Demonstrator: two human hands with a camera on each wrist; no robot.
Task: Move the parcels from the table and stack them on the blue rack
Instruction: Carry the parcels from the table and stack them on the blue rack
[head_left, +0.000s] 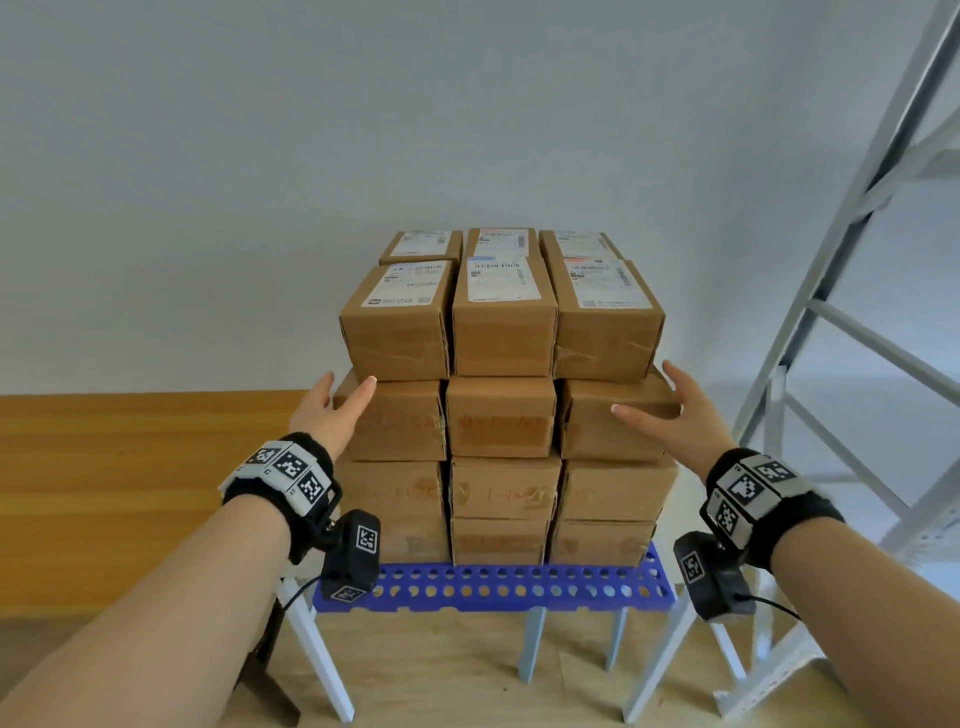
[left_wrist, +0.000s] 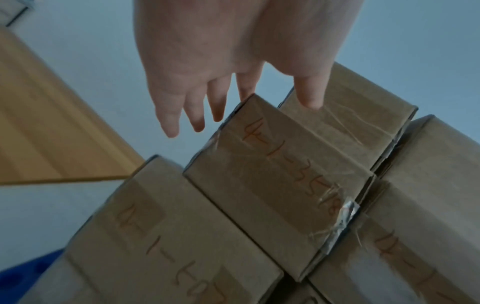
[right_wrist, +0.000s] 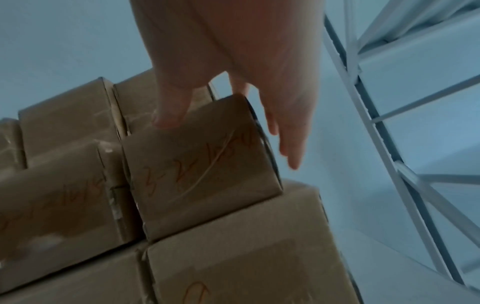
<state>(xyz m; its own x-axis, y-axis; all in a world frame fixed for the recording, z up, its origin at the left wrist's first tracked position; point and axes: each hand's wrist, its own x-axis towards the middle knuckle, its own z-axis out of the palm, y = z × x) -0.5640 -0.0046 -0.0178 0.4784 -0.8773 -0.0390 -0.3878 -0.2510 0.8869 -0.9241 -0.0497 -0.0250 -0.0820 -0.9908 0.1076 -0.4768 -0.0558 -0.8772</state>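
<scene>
A stack of brown cardboard parcels (head_left: 501, 415), three wide and several layers high, stands on the blue perforated rack (head_left: 519, 582). The top parcels carry white shipping labels. My left hand (head_left: 332, 410) is open at the stack's left side, with its straight fingers beside the left parcel (left_wrist: 272, 174) of the second layer from the top and its thumb across that parcel's front. My right hand (head_left: 670, 410) is open at the stack's right side, fingers along the right parcel (right_wrist: 200, 164) of that same layer, thumb on its front face.
The rack stands on pale metal legs (head_left: 322, 660) over a light wooden floor. A grey metal shelving frame (head_left: 831, 291) rises close on the right. A wooden surface (head_left: 130, 493) lies to the left, and a plain wall is behind the stack.
</scene>
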